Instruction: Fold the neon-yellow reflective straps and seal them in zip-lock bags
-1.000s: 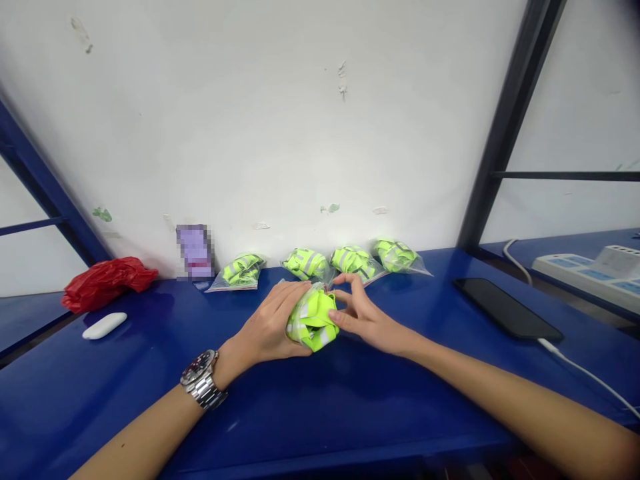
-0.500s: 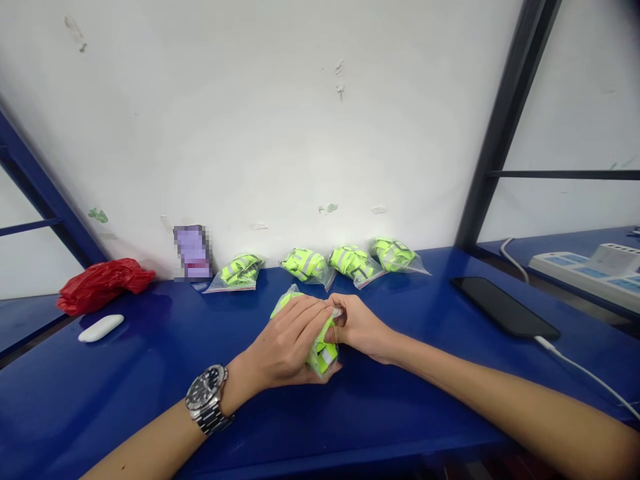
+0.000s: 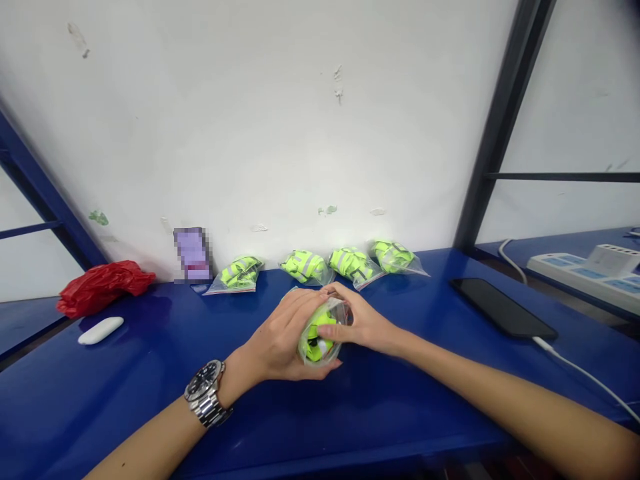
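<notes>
A clear plastic bag (image 3: 311, 353) with a folded neon-yellow reflective item (image 3: 325, 325) inside is held above the blue table (image 3: 250, 427), its opening facing me. My left hand (image 3: 283, 333), with a metal watch at the wrist, wraps round the bag from the left. At the bag's right rim is my right hand (image 3: 363, 320), its thumb pressing on the yellow item and its fingers behind the plastic. Several similar filled bags lie along the wall, among them one at the left (image 3: 239, 272) and one at the right (image 3: 395, 257).
At the left are a red plastic bag (image 3: 105, 287), a white case (image 3: 101, 331) and a pixelated phone (image 3: 193, 255) against the wall. A black phone (image 3: 503, 307) with a white cable and a power strip (image 3: 590, 273) sit at the right.
The bag has turned so that its mouth faces me and shows round and open. My right thumb has moved left onto the yellow item, and my left hand has tilted with the bag.
</notes>
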Demonstrator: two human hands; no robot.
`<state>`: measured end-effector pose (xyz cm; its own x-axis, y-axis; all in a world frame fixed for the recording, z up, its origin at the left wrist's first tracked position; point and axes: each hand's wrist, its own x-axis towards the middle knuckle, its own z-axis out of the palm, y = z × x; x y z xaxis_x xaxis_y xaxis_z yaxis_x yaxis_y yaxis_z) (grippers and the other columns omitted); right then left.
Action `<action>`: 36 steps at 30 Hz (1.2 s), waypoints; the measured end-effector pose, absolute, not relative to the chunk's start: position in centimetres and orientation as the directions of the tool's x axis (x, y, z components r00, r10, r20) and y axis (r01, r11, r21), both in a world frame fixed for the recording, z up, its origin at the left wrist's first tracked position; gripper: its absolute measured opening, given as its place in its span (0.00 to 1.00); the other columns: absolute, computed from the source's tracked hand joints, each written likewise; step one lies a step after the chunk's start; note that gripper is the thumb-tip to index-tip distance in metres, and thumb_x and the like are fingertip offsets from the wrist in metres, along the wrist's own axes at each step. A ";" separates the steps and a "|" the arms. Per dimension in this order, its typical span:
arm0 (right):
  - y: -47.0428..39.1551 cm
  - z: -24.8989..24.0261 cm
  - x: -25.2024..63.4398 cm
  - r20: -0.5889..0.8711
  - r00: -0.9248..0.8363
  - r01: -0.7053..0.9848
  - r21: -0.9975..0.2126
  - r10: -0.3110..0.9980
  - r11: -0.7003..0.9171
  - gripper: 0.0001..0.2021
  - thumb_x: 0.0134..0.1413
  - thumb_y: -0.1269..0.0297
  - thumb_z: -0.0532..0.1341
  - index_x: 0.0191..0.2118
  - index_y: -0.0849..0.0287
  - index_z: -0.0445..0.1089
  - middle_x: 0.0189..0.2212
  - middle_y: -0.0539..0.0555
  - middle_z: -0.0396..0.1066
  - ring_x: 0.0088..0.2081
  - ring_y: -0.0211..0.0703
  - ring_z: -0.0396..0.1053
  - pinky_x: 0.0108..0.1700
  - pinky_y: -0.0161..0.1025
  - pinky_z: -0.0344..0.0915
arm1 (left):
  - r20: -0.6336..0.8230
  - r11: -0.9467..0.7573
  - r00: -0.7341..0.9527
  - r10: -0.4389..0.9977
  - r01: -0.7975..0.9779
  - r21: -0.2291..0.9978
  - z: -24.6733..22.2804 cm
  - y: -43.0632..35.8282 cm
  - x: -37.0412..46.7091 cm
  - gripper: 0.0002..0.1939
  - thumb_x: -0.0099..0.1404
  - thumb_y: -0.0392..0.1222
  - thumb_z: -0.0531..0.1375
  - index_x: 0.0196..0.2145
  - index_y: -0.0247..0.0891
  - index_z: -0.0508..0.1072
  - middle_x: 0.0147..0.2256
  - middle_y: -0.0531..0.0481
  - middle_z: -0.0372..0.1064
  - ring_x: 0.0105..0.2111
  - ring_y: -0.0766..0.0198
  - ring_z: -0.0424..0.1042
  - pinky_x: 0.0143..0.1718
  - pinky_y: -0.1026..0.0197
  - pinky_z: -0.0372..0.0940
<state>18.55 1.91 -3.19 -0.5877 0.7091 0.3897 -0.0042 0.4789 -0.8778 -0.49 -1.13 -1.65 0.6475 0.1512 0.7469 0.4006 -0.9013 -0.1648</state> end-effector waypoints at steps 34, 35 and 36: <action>2.1 0.7 20.2 0.604 -0.321 0.566 -0.495 0.729 0.660 0.14 0.53 0.67 0.57 0.47 0.57 0.62 0.27 0.49 0.71 0.21 0.36 0.67 0.27 0.34 0.59 | 0.454 -0.766 0.706 0.543 0.638 -0.076 3.6 -0.3 -5.7 0.16 0.65 0.24 0.45 0.40 0.37 0.67 0.46 0.43 0.58 0.34 0.68 0.67 0.35 0.63 0.65; 1.9 1.2 20.2 0.612 -0.311 0.565 -0.496 0.727 0.659 0.13 0.51 0.68 0.57 0.45 0.57 0.62 0.27 0.48 0.71 0.21 0.36 0.67 0.26 0.34 0.58 | 0.466 -0.766 0.693 0.550 0.641 -0.049 4.1 -0.1 -5.9 0.15 0.66 0.25 0.45 0.40 0.37 0.67 0.45 0.44 0.59 0.33 0.69 0.67 0.35 0.63 0.65; 1.7 1.7 20.1 0.616 -0.300 0.560 -0.504 0.728 0.657 0.12 0.50 0.69 0.58 0.42 0.56 0.62 0.26 0.47 0.71 0.20 0.36 0.67 0.26 0.34 0.58 | 0.470 -0.762 0.679 0.565 0.647 -0.019 4.7 0.1 -6.0 0.13 0.67 0.27 0.45 0.39 0.37 0.67 0.43 0.45 0.60 0.32 0.69 0.67 0.35 0.63 0.64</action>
